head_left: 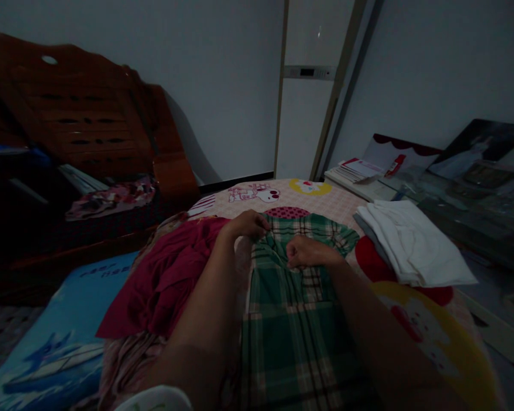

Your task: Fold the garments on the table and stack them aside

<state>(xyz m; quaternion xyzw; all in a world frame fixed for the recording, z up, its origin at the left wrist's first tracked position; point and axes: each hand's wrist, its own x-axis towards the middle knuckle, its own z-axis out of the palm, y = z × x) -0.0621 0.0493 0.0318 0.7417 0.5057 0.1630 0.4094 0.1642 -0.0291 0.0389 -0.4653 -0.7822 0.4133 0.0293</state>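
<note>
A green plaid garment (278,331) lies lengthwise on the patterned pink cloth (223,197), its far end spread under both hands. My left hand (249,224) pinches the plaid fabric at its upper left edge, fingertips together. To the right and slightly nearer, my right hand (302,252) is curled closed on the plaid cloth near its middle. Left of my left forearm is a crumpled magenta garment (167,274). Folded white clothing (415,242) rests to the right, with a grey piece beneath it.
A wooden chair (85,125) with cloth on its seat stands at the left. Below it is a blue printed mat (68,331). A glass-topped table (462,200) at the right holds papers and a framed picture (482,148). A tall white unit (304,114) stands behind.
</note>
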